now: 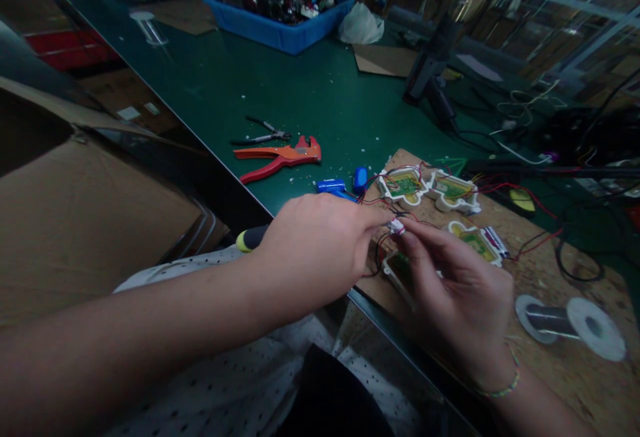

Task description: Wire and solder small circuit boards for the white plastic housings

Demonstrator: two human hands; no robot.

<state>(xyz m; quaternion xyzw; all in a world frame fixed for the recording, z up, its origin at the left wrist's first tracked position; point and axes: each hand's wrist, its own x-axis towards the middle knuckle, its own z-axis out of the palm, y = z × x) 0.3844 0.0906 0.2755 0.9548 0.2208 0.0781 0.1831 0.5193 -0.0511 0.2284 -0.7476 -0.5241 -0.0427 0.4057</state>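
My left hand (pixel 320 240) is closed, its back towards me. The black-and-yellow handle (pixel 251 238) of a hand tool sticks out behind it; the rest of that tool is hidden by the hand. Its fingertips meet those of my right hand (pixel 457 284), which pinches a small white connector (pixel 397 226) with thin wires. Beneath the hands, a white-framed circuit board (pixel 399 272) is partly covered. Beyond them lie two more framed boards, one on the left (pixel 403 185) and one on the right (pixel 454 190), joined by red and black wires. Blue cylindrical cells (pixel 331 186) lie just past my left hand.
Red wire strippers (pixel 283 156) and small cutters (pixel 263 136) lie on the green table (pixel 320 97). A solder spool (pixel 570 324) rests on the wooden board (pixel 555 290) at right. Farther back are a heat gun (pixel 433 77) and a blue bin (pixel 285 36). Cardboard boxes (pixel 95 210) stand left.
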